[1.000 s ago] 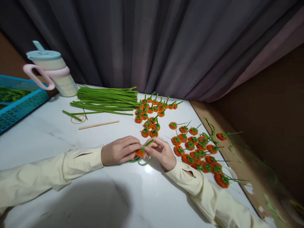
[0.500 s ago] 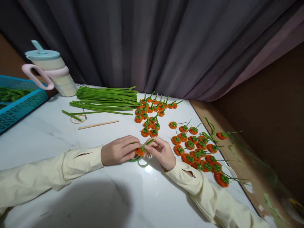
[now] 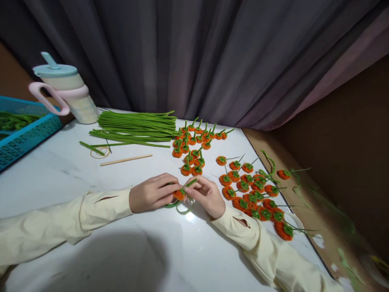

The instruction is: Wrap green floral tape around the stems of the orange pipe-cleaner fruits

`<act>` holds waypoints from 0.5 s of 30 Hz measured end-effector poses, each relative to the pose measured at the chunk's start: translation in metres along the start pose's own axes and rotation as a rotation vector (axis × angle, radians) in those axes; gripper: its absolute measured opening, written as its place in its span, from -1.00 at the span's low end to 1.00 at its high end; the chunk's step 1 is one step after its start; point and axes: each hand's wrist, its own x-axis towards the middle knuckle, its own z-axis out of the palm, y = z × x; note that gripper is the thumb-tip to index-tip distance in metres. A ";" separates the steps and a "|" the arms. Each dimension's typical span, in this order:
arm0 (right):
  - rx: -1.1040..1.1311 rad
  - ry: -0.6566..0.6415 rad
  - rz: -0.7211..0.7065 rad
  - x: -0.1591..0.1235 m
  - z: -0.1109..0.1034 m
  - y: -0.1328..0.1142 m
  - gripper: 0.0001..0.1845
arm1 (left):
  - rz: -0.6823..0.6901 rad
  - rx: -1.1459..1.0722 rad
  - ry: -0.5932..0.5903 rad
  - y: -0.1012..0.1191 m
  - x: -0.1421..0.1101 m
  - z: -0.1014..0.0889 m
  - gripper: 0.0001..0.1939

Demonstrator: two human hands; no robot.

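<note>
Both my hands meet over the white marble table (image 3: pixel 127 251). My left hand (image 3: pixel 152 193) pinches a small orange pipe-cleaner pumpkin (image 3: pixel 179 195) with a green top. My right hand (image 3: pixel 206 195) is closed on the green stem (image 3: pixel 191 183) that sticks out of it. A green pipe-cleaner loop (image 3: pixel 182 207) curls on the table just below the fingers. Several finished orange pumpkins (image 3: pixel 255 198) lie right of my right hand, and another group (image 3: pixel 191 150) lies behind my hands.
A bundle of straight green pipe cleaners (image 3: pixel 136 126) lies at the back, with a wooden stick (image 3: pixel 126 159) and a rubber band (image 3: pixel 99 152) in front of it. A lidded cup with pink handle (image 3: pixel 65 91) and a blue basket (image 3: pixel 24 129) stand far left. Dark curtain behind.
Almost nothing has moved. My fingers have shifted very slightly around the small pumpkin and its stem.
</note>
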 end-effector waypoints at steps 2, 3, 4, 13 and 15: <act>0.018 -0.024 0.009 0.000 -0.001 -0.001 -0.76 | -0.064 -0.050 0.008 0.002 0.000 0.000 -0.75; 0.026 -0.037 0.012 -0.001 -0.002 -0.002 -0.76 | -0.098 -0.074 0.013 0.003 0.000 0.000 -0.75; 0.033 -0.046 0.015 -0.001 -0.002 -0.002 -0.76 | -0.130 -0.097 0.019 0.003 -0.001 0.000 -0.75; 0.043 -0.036 0.023 0.000 -0.003 -0.001 -0.73 | -0.288 -0.346 0.052 0.007 0.005 0.000 -0.81; 0.036 -0.028 0.027 0.000 -0.003 -0.001 -0.72 | -0.356 -0.431 0.041 0.007 0.007 -0.001 -0.84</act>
